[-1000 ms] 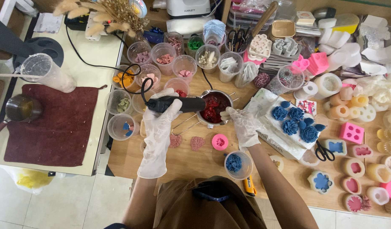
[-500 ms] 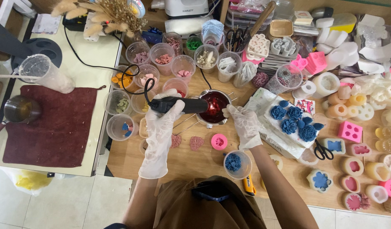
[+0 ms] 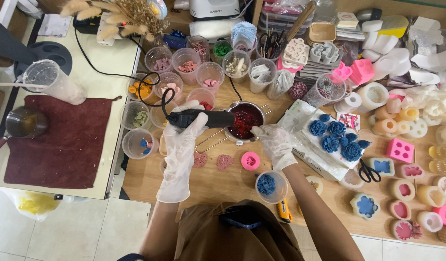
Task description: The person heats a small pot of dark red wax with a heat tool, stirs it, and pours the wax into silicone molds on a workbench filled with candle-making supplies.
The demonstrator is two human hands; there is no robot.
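Note:
My left hand (image 3: 183, 140), in a clear glove, grips a black corded heat tool (image 3: 203, 118) and points its nozzle into a small metal pot (image 3: 246, 121) of dark red, partly melted wax. My right hand (image 3: 275, 142), also gloved, rests against the pot's right rim, fingers curled on it. The pot's wire handle (image 3: 211, 141) sticks out toward the lower left across the wooden table (image 3: 223, 181).
Plastic cups of coloured wax pieces (image 3: 186, 65) crowd behind the pot. A pink mould (image 3: 250, 161), two pink wax hearts (image 3: 225, 162) and a cup of blue flowers (image 3: 270, 186) lie in front. Blue wax flowers (image 3: 336, 137), scissors (image 3: 370, 172) and several moulds fill the right. A maroon towel (image 3: 63, 142) lies left.
The pot and both hands have shifted slightly on the table; my right hand has moved down along the pot's rim. The heat tool stays aimed into the wax.

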